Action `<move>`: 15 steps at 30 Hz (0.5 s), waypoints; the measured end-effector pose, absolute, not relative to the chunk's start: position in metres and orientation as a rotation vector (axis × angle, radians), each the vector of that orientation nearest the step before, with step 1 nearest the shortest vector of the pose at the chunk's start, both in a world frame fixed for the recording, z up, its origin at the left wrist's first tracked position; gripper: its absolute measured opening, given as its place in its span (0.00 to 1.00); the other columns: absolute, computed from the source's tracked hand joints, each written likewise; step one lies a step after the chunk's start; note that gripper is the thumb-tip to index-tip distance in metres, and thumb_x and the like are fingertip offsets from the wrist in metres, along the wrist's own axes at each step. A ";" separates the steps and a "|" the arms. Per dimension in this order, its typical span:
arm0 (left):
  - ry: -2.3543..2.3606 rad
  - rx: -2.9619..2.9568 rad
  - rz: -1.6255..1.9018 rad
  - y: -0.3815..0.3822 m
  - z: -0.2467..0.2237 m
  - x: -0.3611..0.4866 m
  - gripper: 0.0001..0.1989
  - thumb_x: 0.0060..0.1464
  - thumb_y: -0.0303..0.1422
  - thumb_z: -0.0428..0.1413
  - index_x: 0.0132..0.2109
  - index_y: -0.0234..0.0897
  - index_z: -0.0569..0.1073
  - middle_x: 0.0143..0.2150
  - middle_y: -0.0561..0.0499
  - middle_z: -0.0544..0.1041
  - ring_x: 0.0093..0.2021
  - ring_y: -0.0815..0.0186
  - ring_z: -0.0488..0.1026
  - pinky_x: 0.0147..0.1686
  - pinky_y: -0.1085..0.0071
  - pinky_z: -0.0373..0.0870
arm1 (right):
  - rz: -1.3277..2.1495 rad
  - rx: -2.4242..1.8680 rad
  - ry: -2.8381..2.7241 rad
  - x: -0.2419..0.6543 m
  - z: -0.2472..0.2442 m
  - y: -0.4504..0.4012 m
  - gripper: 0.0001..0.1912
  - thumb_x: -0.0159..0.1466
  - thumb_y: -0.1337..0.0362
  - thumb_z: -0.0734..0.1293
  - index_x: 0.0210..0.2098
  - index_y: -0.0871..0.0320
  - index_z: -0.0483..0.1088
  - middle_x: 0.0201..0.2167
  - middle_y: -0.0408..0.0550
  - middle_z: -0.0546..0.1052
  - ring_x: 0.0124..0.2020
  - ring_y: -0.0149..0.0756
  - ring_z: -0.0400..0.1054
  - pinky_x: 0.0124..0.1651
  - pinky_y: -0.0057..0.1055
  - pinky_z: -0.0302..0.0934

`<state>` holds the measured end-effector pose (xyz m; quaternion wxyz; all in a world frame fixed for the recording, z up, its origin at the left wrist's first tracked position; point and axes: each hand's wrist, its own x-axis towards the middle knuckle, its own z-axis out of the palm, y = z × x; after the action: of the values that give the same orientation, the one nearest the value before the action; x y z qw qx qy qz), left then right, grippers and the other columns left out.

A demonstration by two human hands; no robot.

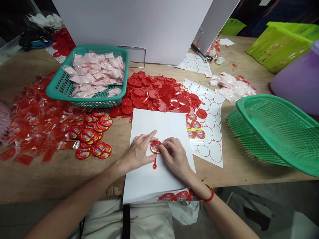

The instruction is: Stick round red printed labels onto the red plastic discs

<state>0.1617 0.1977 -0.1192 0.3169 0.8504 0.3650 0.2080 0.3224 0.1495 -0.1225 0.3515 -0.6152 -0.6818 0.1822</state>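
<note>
A round red lid with a colourful printed label [156, 147] lies on a white sheet of paper [159, 124], its small red tab pointing toward me. My left hand [141, 151] has its fingers spread around the lid's left side, thumb and index finger apart. My right hand [174, 154] is curled at the lid's right edge, thumb and index finger pressed together there; whatever is between them is too small to make out. Behind the paper is a heap of plain red lids [159, 93]. Several labelled lids [93, 136] are piled to the left.
A teal basket [56, 83] holds pinkish packets. Red packets [42, 119] spread at the left. Sticker sheets [214, 129] lie right of the paper, a green basket [271, 132] farther right. A white panel [134, 30] stands behind; yellow-green and purple containers [296, 79] stand back right.
</note>
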 end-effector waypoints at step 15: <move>1.003 2.058 0.480 0.194 -0.102 0.171 0.10 0.48 0.23 0.50 0.39 0.37 0.62 0.34 0.52 0.69 0.35 0.65 0.67 0.35 0.68 0.65 | 0.616 -1.578 -1.736 0.325 -0.122 0.156 0.12 0.60 0.58 0.63 0.24 0.57 0.69 0.20 0.43 0.69 0.25 0.34 0.61 0.35 0.37 0.53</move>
<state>0.1711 0.1945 -0.1017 0.3906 0.8099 0.3948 0.1890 0.3247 0.1558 -0.1223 0.3506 -0.6092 -0.6703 0.2380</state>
